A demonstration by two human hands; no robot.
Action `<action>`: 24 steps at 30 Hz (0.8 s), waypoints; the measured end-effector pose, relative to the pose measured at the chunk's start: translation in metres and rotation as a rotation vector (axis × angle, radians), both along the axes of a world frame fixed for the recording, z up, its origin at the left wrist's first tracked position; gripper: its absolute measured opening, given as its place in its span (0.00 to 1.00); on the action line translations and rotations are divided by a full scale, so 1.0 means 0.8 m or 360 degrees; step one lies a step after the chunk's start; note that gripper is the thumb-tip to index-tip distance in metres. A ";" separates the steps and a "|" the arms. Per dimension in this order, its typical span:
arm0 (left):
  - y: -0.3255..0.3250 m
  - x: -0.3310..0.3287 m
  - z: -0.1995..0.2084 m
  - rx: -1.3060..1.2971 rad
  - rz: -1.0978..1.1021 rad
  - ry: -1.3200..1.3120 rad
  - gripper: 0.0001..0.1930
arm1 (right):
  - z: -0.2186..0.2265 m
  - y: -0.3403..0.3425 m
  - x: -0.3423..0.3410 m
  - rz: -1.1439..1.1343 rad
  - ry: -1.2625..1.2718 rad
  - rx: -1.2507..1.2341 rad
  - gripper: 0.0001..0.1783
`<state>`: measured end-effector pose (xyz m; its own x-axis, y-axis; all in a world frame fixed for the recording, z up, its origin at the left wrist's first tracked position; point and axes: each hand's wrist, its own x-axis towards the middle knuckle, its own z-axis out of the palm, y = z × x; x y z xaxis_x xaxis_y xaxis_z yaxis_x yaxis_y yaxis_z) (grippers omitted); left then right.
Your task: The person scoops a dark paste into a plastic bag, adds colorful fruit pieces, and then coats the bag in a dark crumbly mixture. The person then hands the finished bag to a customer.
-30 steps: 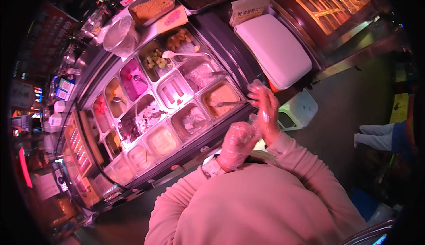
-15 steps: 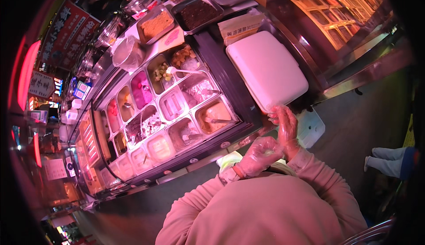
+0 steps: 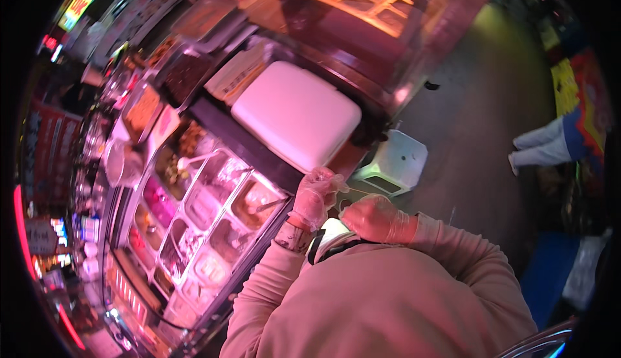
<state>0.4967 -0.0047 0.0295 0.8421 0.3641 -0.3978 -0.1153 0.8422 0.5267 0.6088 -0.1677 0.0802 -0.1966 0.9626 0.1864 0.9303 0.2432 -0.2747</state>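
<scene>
Both my hands wear clear, wrinkled plastic gloves and are close together in front of my chest. My left hand (image 3: 315, 197) is raised beside the near corner of a white, rounded box lid (image 3: 297, 115), its fingers pinched together. Just to the right and a little nearer, my right hand (image 3: 377, 219) is closed, knuckles up. A thin pale strand (image 3: 358, 191) runs between the two hands; its kind is too small to tell. Whatever lies inside the curled fingers is hidden.
At left, a counter holds metal trays (image 3: 202, 206) of toppings, several with spoons. Beyond stand a tray of orange crumbs (image 3: 141, 113) and a dark-filled tray (image 3: 185, 78). A white plastic stool (image 3: 402, 157) is on the floor ahead. A person's legs (image 3: 542, 146) show at right.
My view has swung to the right, so the counter shifts left. My left hand has moved forward and my right hand back toward my chest. The thin strand now shows between them.
</scene>
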 end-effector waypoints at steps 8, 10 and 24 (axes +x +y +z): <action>-0.034 0.093 0.077 0.0848 -0.0152 0.0071 0.05 | 0.069 -0.058 0.038 -0.0342 -0.0619 0.0768 0.06; -0.041 0.115 0.104 0.0648 -0.0058 -0.0107 0.07 | 0.085 -0.060 0.057 -0.0653 -0.0666 0.0979 0.04; -0.075 0.281 0.111 0.0807 0.0566 -0.0279 0.07 | 0.101 -0.009 0.270 -0.0979 0.0696 0.1051 0.13</action>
<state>0.7214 -0.0647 0.1186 0.6723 0.7397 0.0297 -0.4622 0.3881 0.7974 0.8251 -0.1745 0.1610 0.5141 0.5514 0.6570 0.7950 -0.0189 -0.6063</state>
